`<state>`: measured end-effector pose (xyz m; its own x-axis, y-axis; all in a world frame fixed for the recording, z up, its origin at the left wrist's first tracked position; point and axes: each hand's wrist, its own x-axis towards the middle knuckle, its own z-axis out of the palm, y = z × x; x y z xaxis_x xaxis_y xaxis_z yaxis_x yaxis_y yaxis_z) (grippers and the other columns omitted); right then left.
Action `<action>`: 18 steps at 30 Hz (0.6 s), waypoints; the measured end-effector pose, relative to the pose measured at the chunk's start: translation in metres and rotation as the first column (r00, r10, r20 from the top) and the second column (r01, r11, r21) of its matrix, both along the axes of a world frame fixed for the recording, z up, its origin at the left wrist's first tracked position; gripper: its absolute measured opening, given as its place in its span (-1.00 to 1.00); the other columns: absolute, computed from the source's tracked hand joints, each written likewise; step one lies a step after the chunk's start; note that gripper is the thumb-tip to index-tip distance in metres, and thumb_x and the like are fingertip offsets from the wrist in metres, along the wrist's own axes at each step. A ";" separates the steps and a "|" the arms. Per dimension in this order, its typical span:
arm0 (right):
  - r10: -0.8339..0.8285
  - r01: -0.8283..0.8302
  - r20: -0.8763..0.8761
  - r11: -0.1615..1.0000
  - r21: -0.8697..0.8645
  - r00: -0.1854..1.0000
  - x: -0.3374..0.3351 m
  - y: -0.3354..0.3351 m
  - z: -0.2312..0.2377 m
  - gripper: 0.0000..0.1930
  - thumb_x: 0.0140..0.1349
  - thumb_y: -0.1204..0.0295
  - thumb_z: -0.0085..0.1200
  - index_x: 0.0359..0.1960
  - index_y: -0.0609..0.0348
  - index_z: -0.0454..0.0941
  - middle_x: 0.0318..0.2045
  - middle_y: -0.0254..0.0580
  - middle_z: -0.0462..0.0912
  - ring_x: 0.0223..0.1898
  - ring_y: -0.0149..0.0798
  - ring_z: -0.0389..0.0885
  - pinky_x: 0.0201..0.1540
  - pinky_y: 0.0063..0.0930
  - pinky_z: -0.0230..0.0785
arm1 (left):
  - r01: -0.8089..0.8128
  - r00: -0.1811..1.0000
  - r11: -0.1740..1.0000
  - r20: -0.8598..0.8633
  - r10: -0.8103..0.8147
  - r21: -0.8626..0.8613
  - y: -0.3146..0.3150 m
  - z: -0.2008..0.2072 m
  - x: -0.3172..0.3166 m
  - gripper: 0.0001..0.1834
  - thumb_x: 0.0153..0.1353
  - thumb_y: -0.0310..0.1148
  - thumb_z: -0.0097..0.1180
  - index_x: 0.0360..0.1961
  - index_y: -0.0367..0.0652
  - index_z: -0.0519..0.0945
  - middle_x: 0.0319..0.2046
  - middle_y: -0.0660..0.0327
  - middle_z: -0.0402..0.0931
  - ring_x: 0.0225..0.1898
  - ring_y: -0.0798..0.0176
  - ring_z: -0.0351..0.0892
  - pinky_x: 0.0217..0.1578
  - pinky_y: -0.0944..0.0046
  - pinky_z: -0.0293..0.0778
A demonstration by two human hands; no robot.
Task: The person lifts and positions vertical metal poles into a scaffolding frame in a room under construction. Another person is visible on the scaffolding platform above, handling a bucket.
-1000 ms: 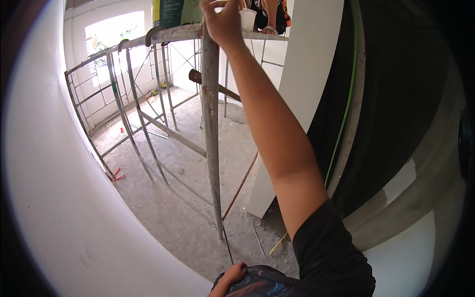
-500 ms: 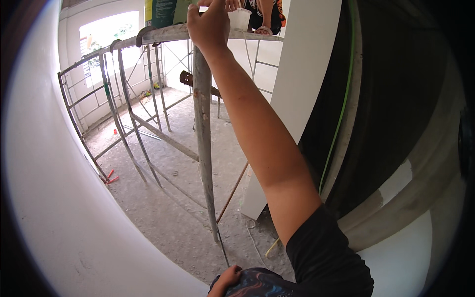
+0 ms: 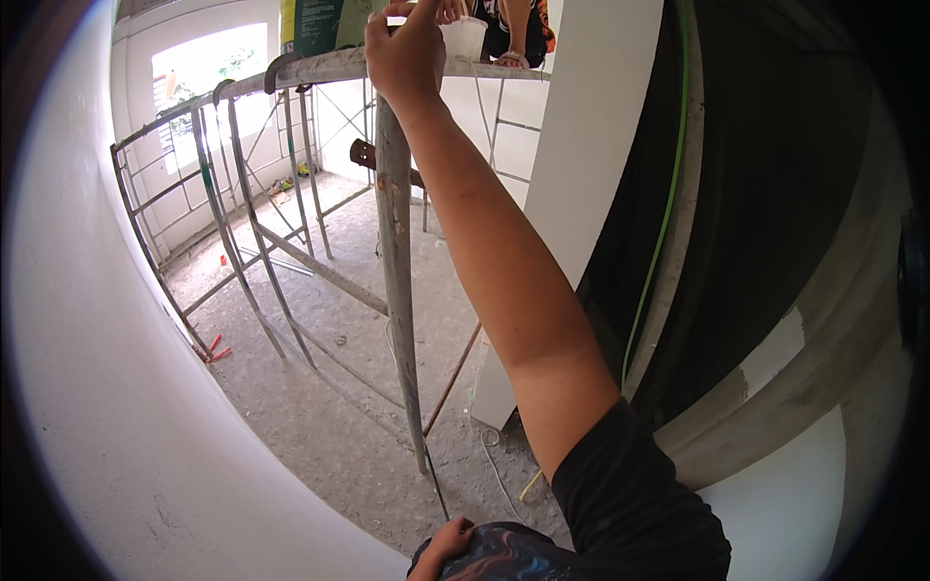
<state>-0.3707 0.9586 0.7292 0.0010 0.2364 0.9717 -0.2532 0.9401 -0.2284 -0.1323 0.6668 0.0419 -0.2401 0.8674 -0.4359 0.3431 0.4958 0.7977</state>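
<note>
the left hand is kept curled against the shirt, below the scaffold post's foot; its grip cannot be made out. from there the scaffold post is stood lengthwise up toward the right hand, placed nearest its top; with fingers cropped, whether anything is clamped is unclear. beyond the post's top, a green container is set leftward, a white bucket rightward.
</note>
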 end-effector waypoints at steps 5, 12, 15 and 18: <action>-0.010 0.010 0.031 1.000 -0.009 0.999 0.001 0.000 0.000 -0.02 0.23 0.48 0.06 0.49 0.01 -0.46 -0.13 0.05 0.60 -0.19 0.11 0.67 -0.08 -0.05 0.53 | 0.012 1.000 1.000 0.006 -0.012 -0.004 0.001 0.004 -0.001 -0.60 0.25 -0.20 0.08 -0.01 -0.24 0.63 -0.07 -0.10 0.64 0.02 -0.10 0.62 0.06 0.08 0.50; 0.038 -0.038 0.006 0.999 -0.019 0.999 -0.003 -0.003 0.000 -0.01 0.23 0.47 0.09 0.50 0.00 -0.44 -0.12 0.06 0.61 -0.20 0.11 0.67 -0.09 -0.07 0.51 | 0.004 1.000 1.000 -0.008 -0.004 0.028 -0.001 0.002 -0.002 -0.61 0.25 -0.23 0.06 -0.02 -0.27 0.63 -0.08 -0.11 0.64 0.01 -0.13 0.61 0.06 0.06 0.49; 0.133 -0.133 -0.009 0.990 -0.053 0.991 -0.013 -0.013 0.003 -0.01 0.25 0.44 0.12 0.53 0.02 -0.38 -0.13 0.11 0.64 -0.20 0.07 0.69 -0.14 -0.11 0.50 | -0.003 1.000 0.999 0.024 0.002 0.032 -0.002 0.023 -0.003 -0.62 0.24 -0.26 0.04 -0.04 -0.28 0.63 -0.08 -0.12 0.63 0.00 -0.14 0.61 0.05 0.04 0.49; 0.084 -0.082 0.019 0.993 -0.081 0.996 -0.007 -0.012 0.003 -0.01 0.25 0.48 0.11 0.53 -0.05 -0.39 -0.17 0.06 0.65 -0.32 -0.02 0.71 -0.24 -0.17 0.52 | 0.009 1.000 0.998 0.025 -0.010 0.059 -0.003 0.022 -0.004 -0.64 0.23 -0.28 0.03 -0.05 -0.29 0.63 -0.09 -0.12 0.63 -0.01 -0.14 0.61 0.05 0.03 0.49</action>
